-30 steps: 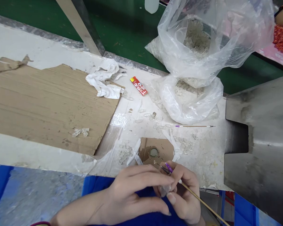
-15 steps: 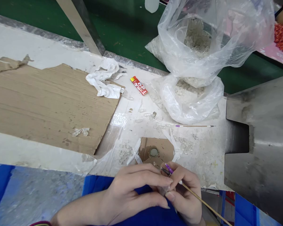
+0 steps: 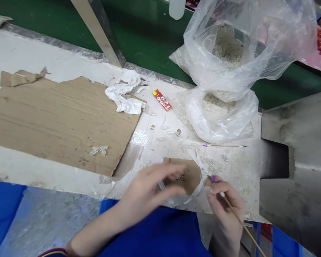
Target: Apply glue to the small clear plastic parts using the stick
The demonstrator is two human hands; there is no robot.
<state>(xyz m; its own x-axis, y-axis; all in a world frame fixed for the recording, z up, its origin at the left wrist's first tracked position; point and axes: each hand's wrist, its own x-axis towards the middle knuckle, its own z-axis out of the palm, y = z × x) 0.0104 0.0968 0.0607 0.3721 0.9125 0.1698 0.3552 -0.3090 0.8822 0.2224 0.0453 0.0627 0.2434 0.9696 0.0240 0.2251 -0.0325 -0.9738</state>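
Observation:
My left hand [image 3: 149,189] is blurred by motion over the near edge of the table, its fingers apart and nothing visible in them. It partly covers a small piece of cardboard [image 3: 192,176] with a round beaded ring [image 3: 179,177] on it. To the right, my right hand [image 3: 227,203] is closed on a thin brush [image 3: 234,210], with a pale wooden handle slanting down to the lower right and a purple band near the dark tip. Whether a clear piece is also between these fingertips, I cannot make out. Clear little pieces [image 3: 212,165] lie beyond the right hand.
Another thin brush [image 3: 224,145] lies farther back. Two plastic bags [image 3: 222,121] of clear pieces stand behind it, near a red packet [image 3: 162,100]. A large cardboard sheet [image 3: 61,121] with crumpled white cloth [image 3: 125,92] covers the left. Metal housing [image 3: 305,150] borders the right.
My hands have parted. The left moved up toward the small cardboard and now covers part of the ring; the right moved to the right, still holding the brush. The view shifted slightly.

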